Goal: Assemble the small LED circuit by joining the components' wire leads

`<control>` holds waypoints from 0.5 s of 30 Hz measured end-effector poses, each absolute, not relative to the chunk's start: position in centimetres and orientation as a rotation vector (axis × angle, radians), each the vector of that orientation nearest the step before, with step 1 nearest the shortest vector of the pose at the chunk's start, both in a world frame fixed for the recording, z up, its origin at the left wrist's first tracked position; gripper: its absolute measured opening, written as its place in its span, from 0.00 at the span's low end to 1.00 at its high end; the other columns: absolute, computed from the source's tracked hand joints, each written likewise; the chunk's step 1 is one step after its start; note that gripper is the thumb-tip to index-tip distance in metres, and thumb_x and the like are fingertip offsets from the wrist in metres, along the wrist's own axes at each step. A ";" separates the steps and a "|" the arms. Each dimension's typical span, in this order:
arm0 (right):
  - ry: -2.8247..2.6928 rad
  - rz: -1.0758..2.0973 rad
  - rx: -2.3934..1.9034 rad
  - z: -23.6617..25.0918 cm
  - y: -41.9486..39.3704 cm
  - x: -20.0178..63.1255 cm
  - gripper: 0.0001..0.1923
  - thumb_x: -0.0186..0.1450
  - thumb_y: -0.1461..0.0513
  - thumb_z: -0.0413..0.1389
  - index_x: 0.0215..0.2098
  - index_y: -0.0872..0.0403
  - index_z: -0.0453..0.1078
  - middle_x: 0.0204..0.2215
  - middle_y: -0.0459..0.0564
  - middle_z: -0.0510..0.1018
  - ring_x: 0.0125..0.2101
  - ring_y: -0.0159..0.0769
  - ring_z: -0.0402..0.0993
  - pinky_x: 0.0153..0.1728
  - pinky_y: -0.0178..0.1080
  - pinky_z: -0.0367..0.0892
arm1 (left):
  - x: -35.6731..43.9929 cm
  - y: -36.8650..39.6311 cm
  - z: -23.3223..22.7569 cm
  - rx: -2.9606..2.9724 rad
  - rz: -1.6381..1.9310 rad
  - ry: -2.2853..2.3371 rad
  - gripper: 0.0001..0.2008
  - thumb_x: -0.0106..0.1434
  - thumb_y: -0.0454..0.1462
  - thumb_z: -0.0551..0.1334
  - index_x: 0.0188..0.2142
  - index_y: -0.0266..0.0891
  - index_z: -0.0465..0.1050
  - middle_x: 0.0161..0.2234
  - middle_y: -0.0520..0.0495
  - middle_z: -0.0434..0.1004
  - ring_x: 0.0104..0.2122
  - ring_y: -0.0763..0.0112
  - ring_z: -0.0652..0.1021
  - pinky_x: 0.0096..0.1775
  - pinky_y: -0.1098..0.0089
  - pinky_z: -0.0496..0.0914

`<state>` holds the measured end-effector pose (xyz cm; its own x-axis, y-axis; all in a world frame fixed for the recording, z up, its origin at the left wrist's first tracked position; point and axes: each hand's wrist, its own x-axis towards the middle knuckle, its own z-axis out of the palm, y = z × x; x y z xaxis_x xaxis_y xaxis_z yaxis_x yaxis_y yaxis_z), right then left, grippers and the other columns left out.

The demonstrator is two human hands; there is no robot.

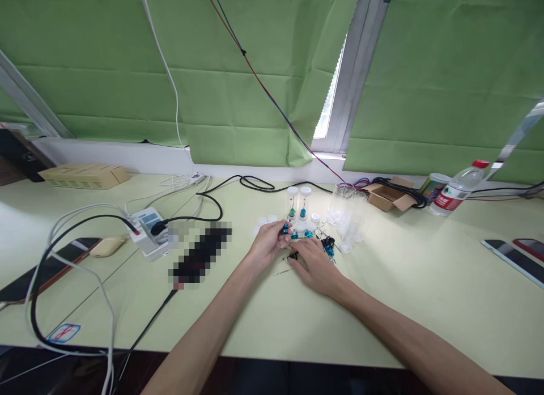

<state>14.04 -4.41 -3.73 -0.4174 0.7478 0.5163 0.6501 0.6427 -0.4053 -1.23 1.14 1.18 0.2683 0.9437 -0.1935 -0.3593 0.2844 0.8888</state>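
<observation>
At the middle of the desk: one small blue part with dark portions, pinched in the left hand.
Left hand: thumb and fingers closed on the blue part, which sits at the fingertips.
Right hand: fingers curled low at the desk, partly closed, over a small black piece; whether it grips or merely touches this, cannot tell.
Blue part, position: at the left fingertips, above and to the left of the right hand, just in front of two capped tubes.
Blue part, handling: judged light and stiff, its surface probably smooth and apt to slip or roll; any thin pin on it would likely bend.
Blue part, hold: best taken by its thicker body, between thumb and forefinger, clear of any thin end.
Loose blue pieces: just beyond the right fingers.
Blue and black pile: just beside the right hand, on its outer side.
Thin rod: flat on the desk, near the right thumb.
Clear tubes: farther right, past the pile.
</observation>
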 end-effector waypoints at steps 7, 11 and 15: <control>-2.166 0.142 -1.103 -3.7 -4.2 14.1 0.08 0.69 0.65 0.51 0.45 0.52 0.67 0.36 0.52 0.76 0.42 0.44 0.69 0.50 0.48 0.59 | -1.2 1.2 1.1 0.836 1.034 0.857 0.08 0.61 0.35 0.61 0.28 0.31 0.72 0.22 0.49 0.68 0.17 0.81 0.66 0.18 0.79 0.57; -2.177 0.099 -1.142 -3.8 -4.0 14.4 0.10 0.70 0.67 0.47 0.40 0.52 0.69 0.33 0.51 0.76 0.40 0.41 0.69 0.49 0.47 0.59 | -1.2 1.1 1.1 0.840 1.032 0.850 0.08 0.61 0.35 0.60 0.28 0.31 0.71 0.22 0.49 0.68 0.18 0.81 0.66 0.18 0.78 0.57; -2.205 0.058 -1.177 -4.0 -3.8 14.6 0.12 0.70 0.69 0.47 0.37 0.52 0.71 0.30 0.50 0.74 0.37 0.40 0.69 0.48 0.45 0.58 | -1.1 1.1 1.0 0.842 1.025 0.843 0.08 0.62 0.34 0.59 0.28 0.31 0.71 0.22 0.49 0.68 0.18 0.81 0.66 0.18 0.78 0.57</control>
<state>14.63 -3.80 -3.99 -0.4020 0.7620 0.5078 0.7341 0.5996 -0.3186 -1.08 1.15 1.02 0.2859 0.9399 -0.1865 -0.3647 0.2867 0.8859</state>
